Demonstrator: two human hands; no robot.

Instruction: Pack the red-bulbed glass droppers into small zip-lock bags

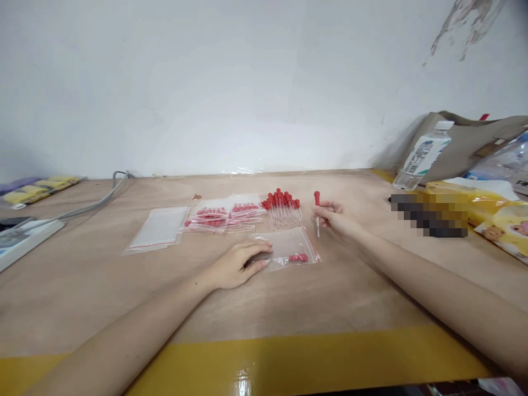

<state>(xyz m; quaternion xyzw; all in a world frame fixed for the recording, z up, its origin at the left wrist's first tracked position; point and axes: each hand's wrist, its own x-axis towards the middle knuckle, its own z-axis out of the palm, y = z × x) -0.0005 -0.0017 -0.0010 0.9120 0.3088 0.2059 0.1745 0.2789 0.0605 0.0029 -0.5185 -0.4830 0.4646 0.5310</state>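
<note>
A glass dropper with a red rubber bulb stands nearly upright in the pinched fingers of my right hand, bulb at the top. My left hand lies on the table, its fingers apart and touching the left edge of a clear zip bag. One red-bulbed dropper rests inside that bag, near its lower right corner. Just behind the bag, a heap of loose droppers lies with red bulbs pointing away from me. Filled zip bags with red bulbs showing are piled to the left of the heap.
Flat zip bags are stacked at the left, beyond them a grey cable and a white power strip. At right stand a water bottle, a bag, a pixelated dark object and yellow packages.
</note>
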